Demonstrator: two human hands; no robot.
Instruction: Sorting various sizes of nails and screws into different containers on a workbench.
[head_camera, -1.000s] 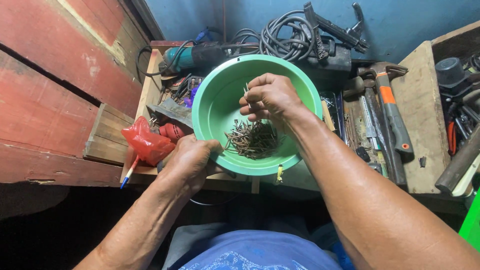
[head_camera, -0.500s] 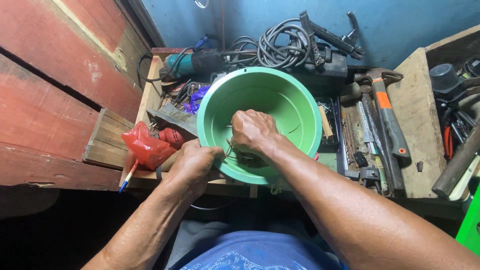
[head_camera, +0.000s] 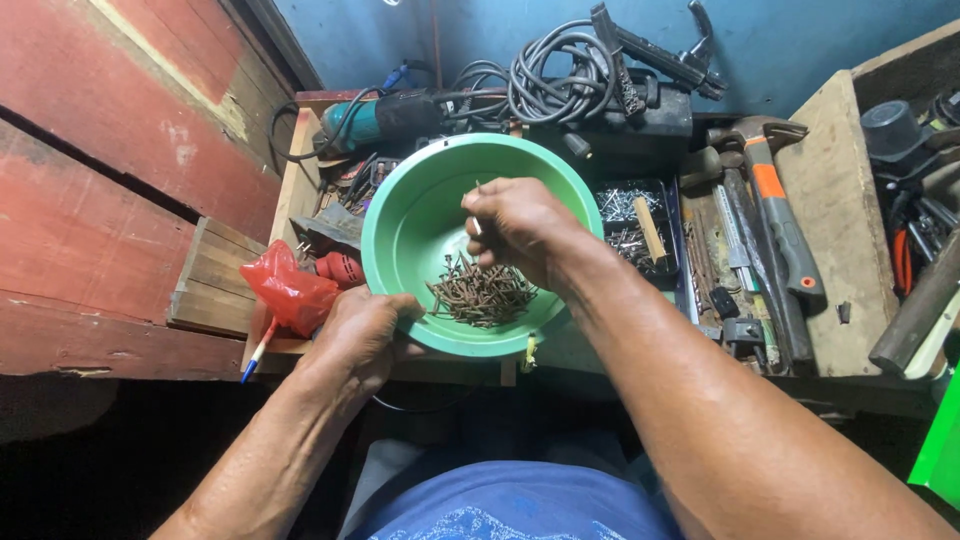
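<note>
Fingers (head_camera: 478, 222) mostly hide one pinched nail (head_camera: 477, 224).

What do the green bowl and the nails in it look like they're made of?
The bowl looks like plastic: even green colour, smooth, softly glossy, thin rolled rim. The nails look like steel with a dull brown, probably rusty finish, thin and straight. The right hand pinches a few; the left hand grips the rim.

Soft even light, sharp, edges bowed, foreground dark.
</note>
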